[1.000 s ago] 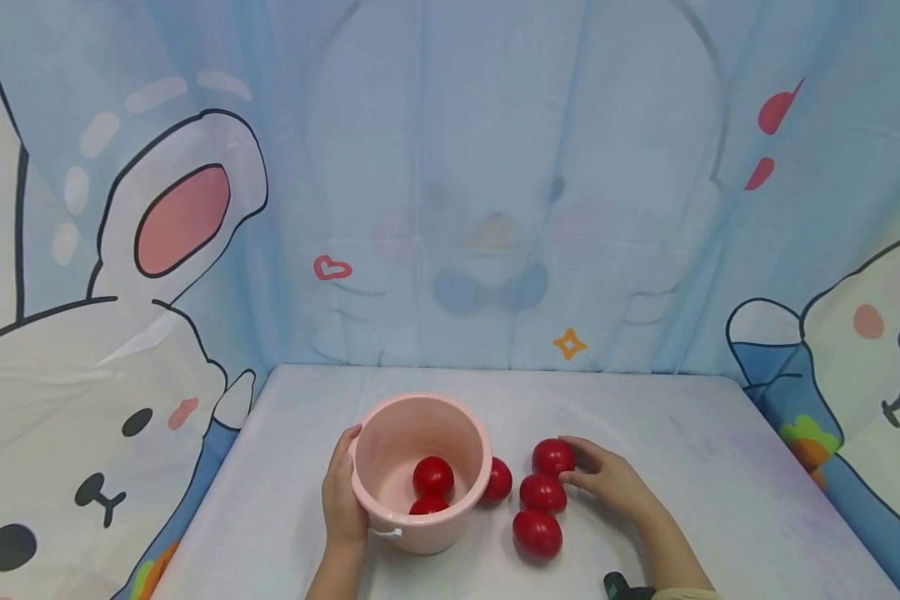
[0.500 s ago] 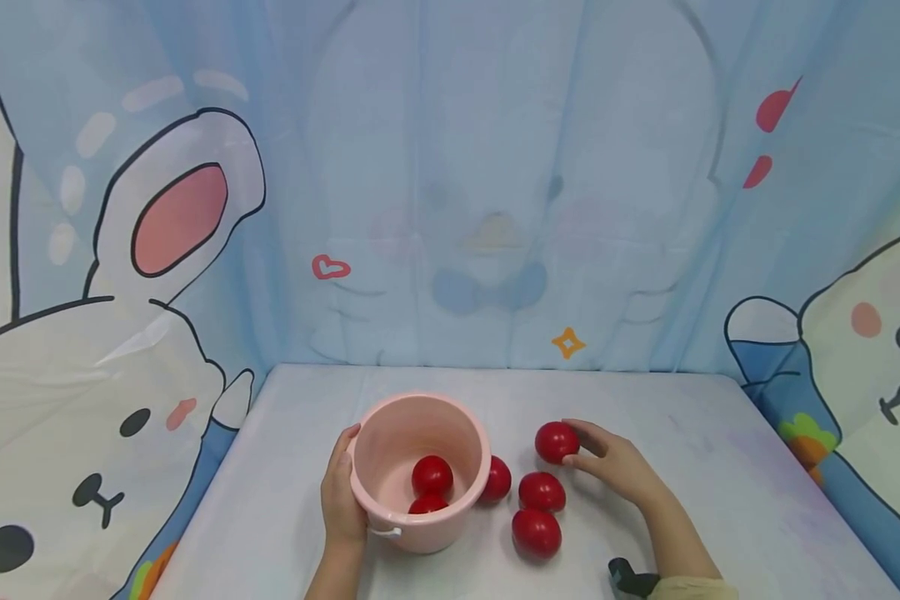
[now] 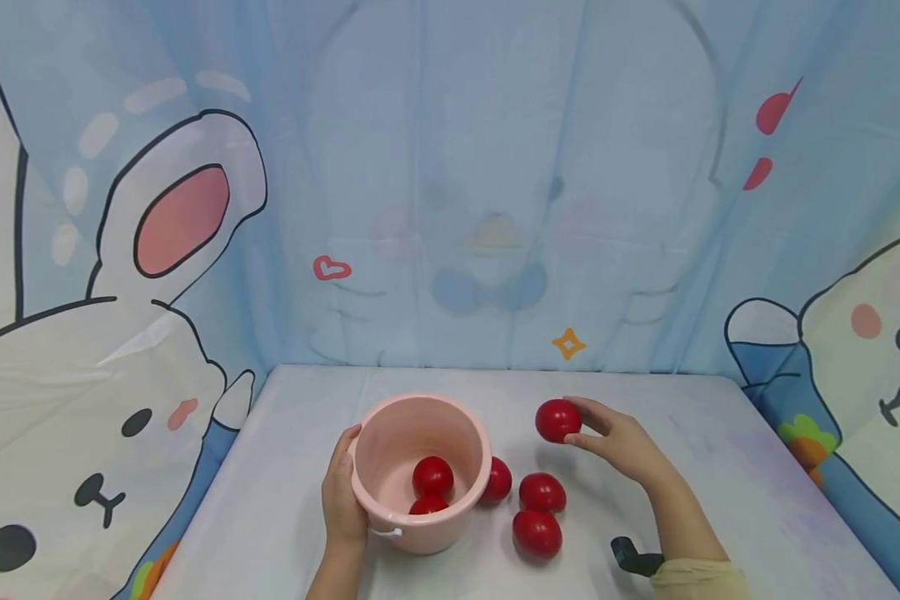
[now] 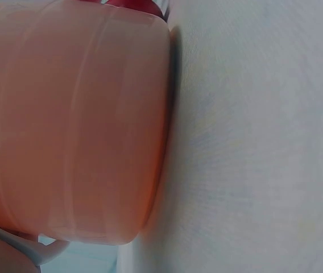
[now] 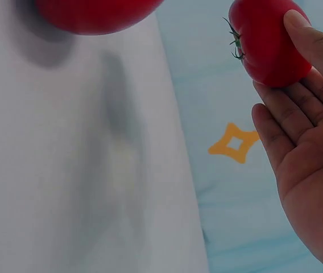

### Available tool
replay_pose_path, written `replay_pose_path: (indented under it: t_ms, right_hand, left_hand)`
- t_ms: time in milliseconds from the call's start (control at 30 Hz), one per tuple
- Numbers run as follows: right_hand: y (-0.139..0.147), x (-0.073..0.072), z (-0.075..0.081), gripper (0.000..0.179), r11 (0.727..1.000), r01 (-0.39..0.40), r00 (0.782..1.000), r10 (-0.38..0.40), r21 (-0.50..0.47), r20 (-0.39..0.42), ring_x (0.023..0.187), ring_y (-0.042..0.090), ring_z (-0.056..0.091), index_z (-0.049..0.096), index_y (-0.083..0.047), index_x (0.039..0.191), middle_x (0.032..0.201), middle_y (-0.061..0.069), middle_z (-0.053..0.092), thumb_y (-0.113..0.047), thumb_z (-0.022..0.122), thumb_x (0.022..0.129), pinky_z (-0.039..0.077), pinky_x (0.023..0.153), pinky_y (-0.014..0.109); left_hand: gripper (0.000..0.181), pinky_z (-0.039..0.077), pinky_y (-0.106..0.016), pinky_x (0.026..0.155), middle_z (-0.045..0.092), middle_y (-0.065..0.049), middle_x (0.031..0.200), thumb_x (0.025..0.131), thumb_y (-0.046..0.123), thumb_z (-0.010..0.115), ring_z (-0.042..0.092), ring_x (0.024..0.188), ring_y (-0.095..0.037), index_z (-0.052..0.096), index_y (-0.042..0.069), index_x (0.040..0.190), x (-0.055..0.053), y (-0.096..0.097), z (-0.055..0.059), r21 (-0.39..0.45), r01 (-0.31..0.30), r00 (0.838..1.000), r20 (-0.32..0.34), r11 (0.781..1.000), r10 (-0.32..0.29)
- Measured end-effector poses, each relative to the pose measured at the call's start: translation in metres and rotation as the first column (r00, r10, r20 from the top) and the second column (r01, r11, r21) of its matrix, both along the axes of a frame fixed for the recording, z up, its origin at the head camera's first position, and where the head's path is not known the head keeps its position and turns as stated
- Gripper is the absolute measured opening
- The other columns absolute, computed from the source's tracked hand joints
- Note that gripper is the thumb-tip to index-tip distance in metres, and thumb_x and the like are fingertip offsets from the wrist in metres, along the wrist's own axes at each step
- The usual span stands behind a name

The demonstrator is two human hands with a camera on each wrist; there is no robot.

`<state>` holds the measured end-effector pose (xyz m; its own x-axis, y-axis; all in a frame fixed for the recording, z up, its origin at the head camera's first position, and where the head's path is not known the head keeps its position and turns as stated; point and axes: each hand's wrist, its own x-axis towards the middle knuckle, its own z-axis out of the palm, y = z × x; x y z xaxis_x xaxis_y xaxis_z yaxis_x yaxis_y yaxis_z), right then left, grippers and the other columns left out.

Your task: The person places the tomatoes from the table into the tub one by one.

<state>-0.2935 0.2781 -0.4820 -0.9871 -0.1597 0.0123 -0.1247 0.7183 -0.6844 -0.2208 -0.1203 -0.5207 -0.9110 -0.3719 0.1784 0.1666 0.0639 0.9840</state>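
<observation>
A pink bucket (image 3: 420,533) stands on the table, two red tomatoes (image 3: 432,476) showing inside it. My left hand (image 3: 342,504) holds the bucket's left side, fingers round its outer wall. In the left wrist view the bucket's wall (image 4: 82,125) fills much of the picture. Raised above the table to the right, a red tomato (image 3: 557,421) is pinched between the thumb and fingers of my right hand (image 3: 617,437); its green stem end shows in the right wrist view, where the tomato (image 5: 269,42) is near the top.
Two more tomatoes (image 3: 537,534) lie right of the bucket, one close behind the other. Another tomato (image 3: 498,481) sits against the bucket's right side, partly hidden by it. The white table (image 3: 645,408) ends at a blue printed curtain (image 3: 487,167).
My right hand has lifted the rearmost tomato of the row up off the table and away from the others. The left hand and bucket have stayed put.
</observation>
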Motion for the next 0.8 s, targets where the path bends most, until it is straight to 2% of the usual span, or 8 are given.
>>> replay_pose_path:
  t_ms: [233,433,800]
  right_hand:
    - [-0.002,-0.003,0.012,0.086,1.000,-0.020,1.000,0.020,0.005,-0.021,0.139,0.043,0.043,0.043,-0.023,0.149,0.151,0.013,0.047,-0.058,0.076,0.077,0.052,0.097,0.057]
    - [-0.005,-0.007,0.028,0.081,0.997,-0.072,0.995,0.074,0.028,-0.069,0.139,0.040,0.045,0.044,-0.025,0.148,0.149,0.011,0.050,-0.056,0.074,0.080,0.051,0.099,0.057]
    - [-0.009,-0.016,0.051,0.082,0.994,-0.109,0.990,0.111,0.027,-0.091,0.139,0.040,0.044,0.044,-0.021,0.148,0.149,0.012,0.050,-0.059,0.072,0.080,0.051,0.099,0.057]
  left_hand:
    - [0.043,0.047,-0.016,0.098,0.058,0.015,0.139,0.105,0.049,0.029,0.053,0.128,-0.005,0.056,0.037,0.135,-0.001,-0.001,-0.001,0.005,0.005,1.000,-0.025,1.000,-0.005]
    - [0.043,0.048,-0.017,0.098,0.058,0.014,0.139,0.105,0.049,0.029,0.054,0.127,-0.006,0.057,0.035,0.135,0.000,-0.001,0.000,0.004,0.000,1.000,-0.027,1.000,0.000]
    - [0.043,0.047,-0.014,0.097,0.059,0.014,0.138,0.105,0.049,0.028,0.055,0.125,-0.004,0.057,0.036,0.134,-0.001,-0.001,-0.001,-0.013,-0.001,0.999,-0.038,1.000,0.000]
